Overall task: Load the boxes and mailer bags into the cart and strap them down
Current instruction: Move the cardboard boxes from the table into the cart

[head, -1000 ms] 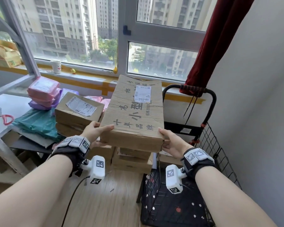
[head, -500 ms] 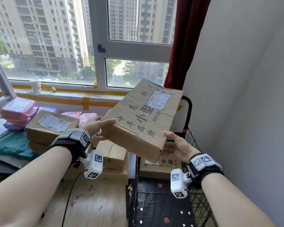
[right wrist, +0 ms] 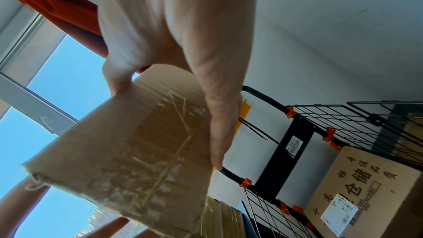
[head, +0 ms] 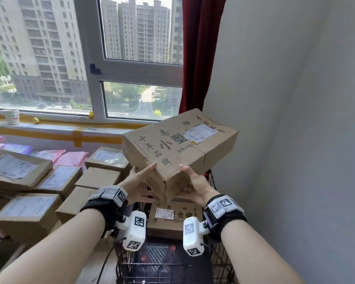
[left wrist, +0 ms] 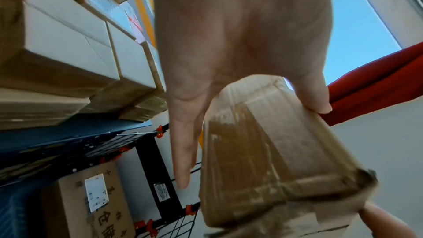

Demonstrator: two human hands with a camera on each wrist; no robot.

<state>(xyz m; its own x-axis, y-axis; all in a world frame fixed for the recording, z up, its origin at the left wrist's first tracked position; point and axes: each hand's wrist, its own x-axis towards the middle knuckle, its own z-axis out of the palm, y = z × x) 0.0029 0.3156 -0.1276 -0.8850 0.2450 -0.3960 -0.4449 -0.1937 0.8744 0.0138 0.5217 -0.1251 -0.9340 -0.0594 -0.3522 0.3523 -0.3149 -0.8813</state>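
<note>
A large cardboard box (head: 178, 148) with black characters and a white label hangs tilted in the air above the black wire cart (head: 219, 261). My left hand (head: 141, 181) grips its near left side, thumb on the top face and fingers underneath. My right hand (head: 195, 183) grips the near right side in the same way. In the left wrist view the fingers (left wrist: 183, 151) lie along the taped underside of the box (left wrist: 274, 151). In the right wrist view the thumb (right wrist: 119, 79) presses the box (right wrist: 137, 151). Another labelled box (head: 172, 220) lies inside the cart.
Stacked cardboard boxes (head: 55, 181) fill the left, with pink mailer bags (head: 72, 158) behind them under the window sill. A grey wall (head: 285, 140) stands close on the right of the cart. A red curtain (head: 199, 48) hangs behind. The cart handle (right wrist: 263, 95) rises at the far end.
The box has travelled right from above the stack to above the cart and has turned and tilted. Both hands have slid toward its near corner. My view has swung right.
</note>
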